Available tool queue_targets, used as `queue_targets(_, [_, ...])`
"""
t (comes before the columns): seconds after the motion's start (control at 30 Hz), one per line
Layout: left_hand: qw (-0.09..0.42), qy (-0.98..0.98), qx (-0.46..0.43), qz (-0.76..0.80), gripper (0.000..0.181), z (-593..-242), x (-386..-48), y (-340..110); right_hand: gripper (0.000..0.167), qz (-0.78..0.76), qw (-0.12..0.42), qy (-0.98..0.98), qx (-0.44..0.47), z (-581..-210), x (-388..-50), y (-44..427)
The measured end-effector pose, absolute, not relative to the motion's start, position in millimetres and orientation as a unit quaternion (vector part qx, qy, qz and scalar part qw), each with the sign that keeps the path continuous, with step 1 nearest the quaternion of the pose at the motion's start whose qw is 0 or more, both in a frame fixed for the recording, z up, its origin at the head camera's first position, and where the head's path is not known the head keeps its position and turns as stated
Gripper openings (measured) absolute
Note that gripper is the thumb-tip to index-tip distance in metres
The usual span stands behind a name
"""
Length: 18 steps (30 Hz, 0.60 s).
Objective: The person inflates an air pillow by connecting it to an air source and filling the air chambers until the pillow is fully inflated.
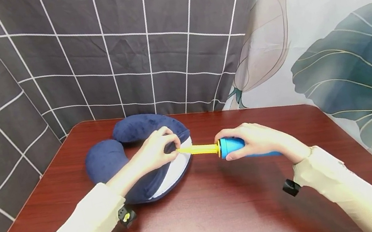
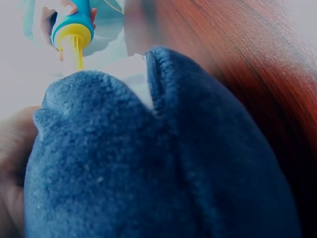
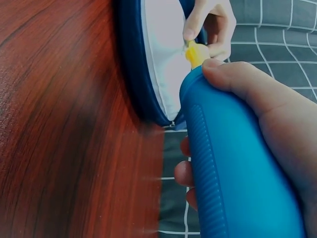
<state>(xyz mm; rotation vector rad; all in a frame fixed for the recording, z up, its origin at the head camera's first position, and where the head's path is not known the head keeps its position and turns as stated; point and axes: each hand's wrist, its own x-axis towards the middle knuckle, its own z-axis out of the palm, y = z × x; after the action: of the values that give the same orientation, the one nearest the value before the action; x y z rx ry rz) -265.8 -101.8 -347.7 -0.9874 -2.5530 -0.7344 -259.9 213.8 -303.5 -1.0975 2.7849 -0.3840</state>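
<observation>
right fingers (image 3: 184, 173) around blue pump (image 3: 230, 148)

You have a blue cylinder (image 3: 242, 158) of smooth, low-sheen plastic with a ribbed strip (image 3: 207, 163) along it; its yellow shaft (image 1: 202, 149) looks like shiny plastic. Your navy cushion (image 1: 104, 158), near the far left corner of the table (image 1: 204, 223), is matt, napped plush, its white panel (image 1: 176, 171) smooth cloth. The table has glossy, reddish wood grain; beyond its far edge, the grey curtain (image 1: 128, 56) is matt, creased cloth.
</observation>
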Motion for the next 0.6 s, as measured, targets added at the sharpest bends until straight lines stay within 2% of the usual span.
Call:
queue_targets(0.37, [0.137, -0.893, -0.327, -0.277, 0.013, -345.4, -263.5, -104.1, 0.047, -0.126, 0.058, 0.92, -0.367, -303.4, -259.8, 216.0])
queue_targets(0.6, [0.141, -0.89, -0.333, -0.277, 0.011, -346.8, -263.7, -104.5, 0.044, -0.153, 0.106, 0.914, -0.36, -301.9, -262.0, 220.7])
